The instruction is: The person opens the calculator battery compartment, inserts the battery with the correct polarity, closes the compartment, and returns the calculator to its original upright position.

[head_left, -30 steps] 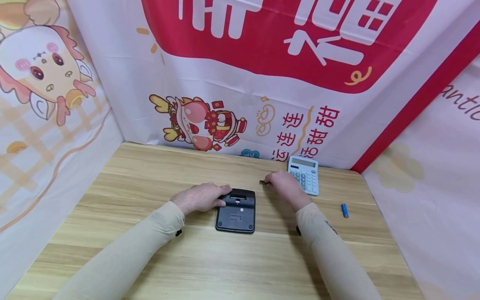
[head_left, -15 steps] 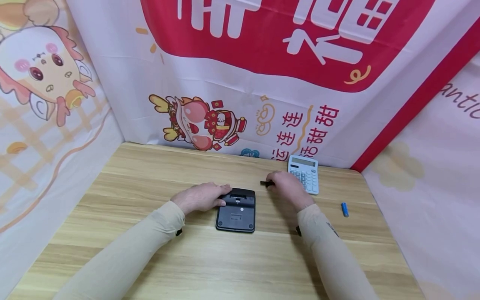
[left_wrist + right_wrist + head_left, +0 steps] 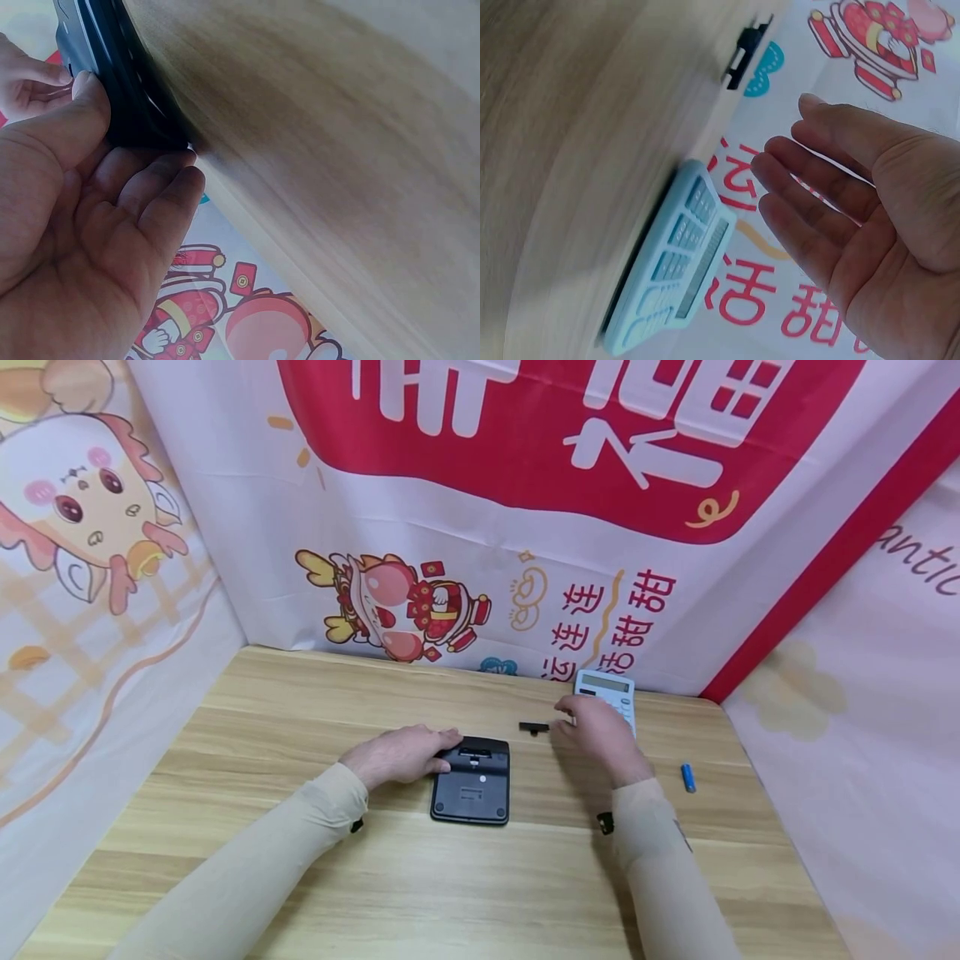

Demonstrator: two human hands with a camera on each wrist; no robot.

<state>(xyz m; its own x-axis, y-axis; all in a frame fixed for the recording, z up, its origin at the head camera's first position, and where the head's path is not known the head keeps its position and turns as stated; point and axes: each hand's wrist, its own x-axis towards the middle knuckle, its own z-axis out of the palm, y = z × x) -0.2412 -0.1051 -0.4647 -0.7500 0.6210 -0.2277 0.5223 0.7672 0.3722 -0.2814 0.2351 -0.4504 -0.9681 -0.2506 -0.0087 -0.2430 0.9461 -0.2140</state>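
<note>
Right fingers (image 3: 825,177) now off black cover (image 3: 533,726); wall lettering (image 3: 922,560): "antic"

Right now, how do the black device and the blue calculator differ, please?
The black device lies face down, its underside showing; the blue calculator lies face up, keys and display showing. The left hand holds the black device; no hand grips the blue calculator. Both are roughly rectangular.

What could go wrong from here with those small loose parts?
The blue battery lies loose on its side, so a bump might send it rolling. The small black cover sits close to the right hand, which could knock it. The left hand holds the black device near one corner, so it might swivel.
</note>
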